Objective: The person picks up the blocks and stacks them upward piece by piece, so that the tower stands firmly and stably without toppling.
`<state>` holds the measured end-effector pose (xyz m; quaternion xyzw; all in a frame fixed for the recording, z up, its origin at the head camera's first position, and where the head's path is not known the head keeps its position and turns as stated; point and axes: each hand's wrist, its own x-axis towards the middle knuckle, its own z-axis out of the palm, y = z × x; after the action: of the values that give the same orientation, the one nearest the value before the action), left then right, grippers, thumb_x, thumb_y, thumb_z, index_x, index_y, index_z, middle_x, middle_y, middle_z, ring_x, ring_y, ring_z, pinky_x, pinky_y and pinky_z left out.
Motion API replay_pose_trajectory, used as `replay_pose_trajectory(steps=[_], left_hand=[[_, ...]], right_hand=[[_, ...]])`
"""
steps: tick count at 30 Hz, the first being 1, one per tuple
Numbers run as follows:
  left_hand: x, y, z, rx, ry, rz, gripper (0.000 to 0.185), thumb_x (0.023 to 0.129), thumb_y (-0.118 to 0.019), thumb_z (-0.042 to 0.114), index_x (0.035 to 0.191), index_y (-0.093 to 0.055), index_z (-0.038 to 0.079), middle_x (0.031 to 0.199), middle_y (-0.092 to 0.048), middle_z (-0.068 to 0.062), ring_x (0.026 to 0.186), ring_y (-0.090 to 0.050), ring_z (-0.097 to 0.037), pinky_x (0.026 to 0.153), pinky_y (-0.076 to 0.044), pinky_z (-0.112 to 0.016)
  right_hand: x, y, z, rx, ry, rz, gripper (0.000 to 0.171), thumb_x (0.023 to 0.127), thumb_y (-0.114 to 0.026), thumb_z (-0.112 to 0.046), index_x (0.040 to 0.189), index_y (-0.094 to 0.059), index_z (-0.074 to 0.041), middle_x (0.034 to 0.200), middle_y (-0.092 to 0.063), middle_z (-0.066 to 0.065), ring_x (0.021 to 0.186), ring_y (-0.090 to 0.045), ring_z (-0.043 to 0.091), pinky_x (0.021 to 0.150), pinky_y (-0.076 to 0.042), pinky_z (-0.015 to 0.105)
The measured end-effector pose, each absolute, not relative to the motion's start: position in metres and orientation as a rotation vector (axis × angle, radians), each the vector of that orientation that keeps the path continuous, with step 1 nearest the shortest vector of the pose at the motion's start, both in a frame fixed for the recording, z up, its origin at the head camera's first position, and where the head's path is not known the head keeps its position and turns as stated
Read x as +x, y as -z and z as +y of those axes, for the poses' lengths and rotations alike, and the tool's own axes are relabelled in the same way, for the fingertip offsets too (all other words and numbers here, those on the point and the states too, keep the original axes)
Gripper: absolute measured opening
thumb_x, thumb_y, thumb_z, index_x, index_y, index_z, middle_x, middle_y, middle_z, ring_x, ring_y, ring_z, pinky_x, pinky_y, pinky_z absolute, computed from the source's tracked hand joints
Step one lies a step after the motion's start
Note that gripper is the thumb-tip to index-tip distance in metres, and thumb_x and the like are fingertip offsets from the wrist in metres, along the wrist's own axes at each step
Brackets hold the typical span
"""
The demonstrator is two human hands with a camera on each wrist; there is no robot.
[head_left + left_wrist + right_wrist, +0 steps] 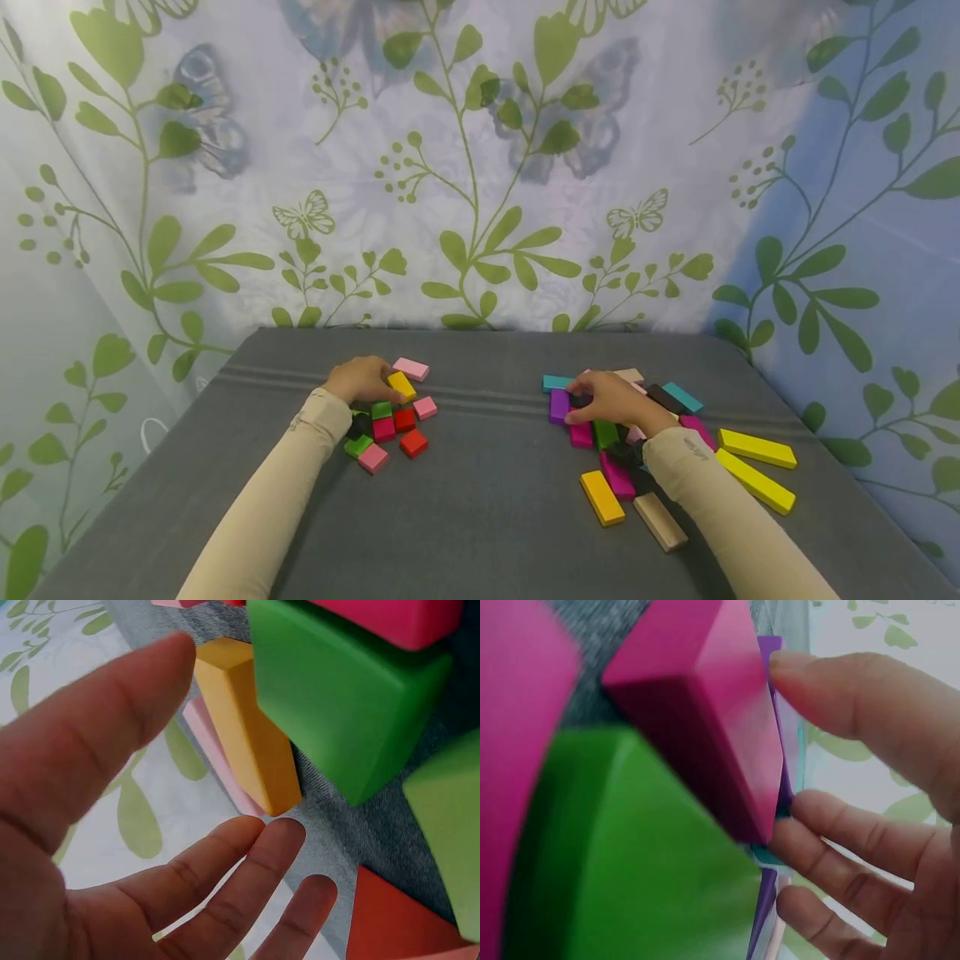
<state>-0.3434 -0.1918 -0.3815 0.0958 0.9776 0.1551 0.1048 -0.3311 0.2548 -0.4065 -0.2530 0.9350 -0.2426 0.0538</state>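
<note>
My left hand (pixel 365 379) rests at the back of a pile of small blocks. Its thumb (pixel 112 712) and spread fingers (pixel 247 862) lie beside a yellow block (pixel 401 386) (pixel 247 735) without closing on it. A pink block (pixel 411 368) lies just behind. My right hand (pixel 609 398) lies over a heap of long blocks. Its thumb (pixel 855 705) and fingers (pixel 840 832) reach the edge of a purple block (pixel 558 406) (pixel 780 750), beside a magenta block (pixel 705 712) and a green block (pixel 652 862). Neither hand grips anything.
Green (pixel 382 409), red (pixel 413 442) and pink (pixel 372 458) small blocks lie by my left hand. Two long yellow blocks (pixel 756 448), an orange one (pixel 602 497) and a wooden one (pixel 660 522) lie at the right. The grey table (pixel 480 500) is backed by a leaf-patterned curtain (pixel 480 208).
</note>
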Motion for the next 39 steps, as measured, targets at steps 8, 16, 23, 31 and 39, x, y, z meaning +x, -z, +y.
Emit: replay_pose_trajectory(steps=[8,16,23,31,39], left_hand=[[-0.353,0.389,-0.189,0.292,-0.41,2.898,0.044,0.088,-0.086,0.039,0.114,-0.078,0.004,0.094,-0.07,-0.007,0.087,-0.062,-0.027,0.084,-0.049,-0.048],[-0.355,0.385,-0.193,0.299,-0.355,3.005,0.051,0.087,-0.083,0.04,0.121,-0.077,0.001,0.105,-0.075,-0.011,0.094,-0.065,-0.032,0.096,-0.045,-0.06],[-0.339,0.378,-0.182,0.512,-0.482,2.965,0.065,0.09,-0.081,0.047,0.136,-0.071,0.001,0.124,-0.075,-0.012,0.109,-0.069,-0.032,0.1,-0.052,-0.059],[-0.305,0.385,-0.144,0.774,-0.506,2.899,0.051,0.084,-0.089,0.04,0.122,-0.078,0.007,0.103,-0.077,0.001,0.092,-0.068,-0.017,0.094,-0.053,-0.051],[-0.285,0.397,-0.123,0.988,-0.519,2.809,0.052,0.081,-0.093,0.03,0.123,-0.078,0.004,0.112,-0.077,-0.006,0.103,-0.069,-0.025,0.1,-0.053,-0.054]], right_hand=[[-0.333,0.404,0.242,-0.682,0.7,2.853,0.057,0.084,-0.093,-0.024,0.125,-0.072,0.009,0.115,-0.073,0.02,0.111,-0.065,0.04,0.105,-0.052,0.06],[-0.332,0.405,0.236,-0.849,0.669,2.873,0.055,0.083,-0.094,-0.025,0.121,-0.075,0.009,0.11,-0.075,0.017,0.107,-0.066,0.038,0.102,-0.053,0.058],[-0.327,0.405,0.226,-0.894,0.694,2.79,0.055,0.087,-0.093,-0.025,0.126,-0.073,0.008,0.119,-0.075,0.018,0.115,-0.069,0.037,0.107,-0.053,0.057],[-0.314,0.4,0.21,-0.84,0.715,2.714,0.054,0.09,-0.09,-0.023,0.13,-0.069,0.006,0.123,-0.074,0.018,0.119,-0.068,0.037,0.108,-0.052,0.056],[-0.3,0.403,0.196,-0.854,0.789,2.67,0.054,0.091,-0.09,-0.026,0.131,-0.068,0.005,0.122,-0.073,0.017,0.118,-0.068,0.036,0.107,-0.053,0.056]])
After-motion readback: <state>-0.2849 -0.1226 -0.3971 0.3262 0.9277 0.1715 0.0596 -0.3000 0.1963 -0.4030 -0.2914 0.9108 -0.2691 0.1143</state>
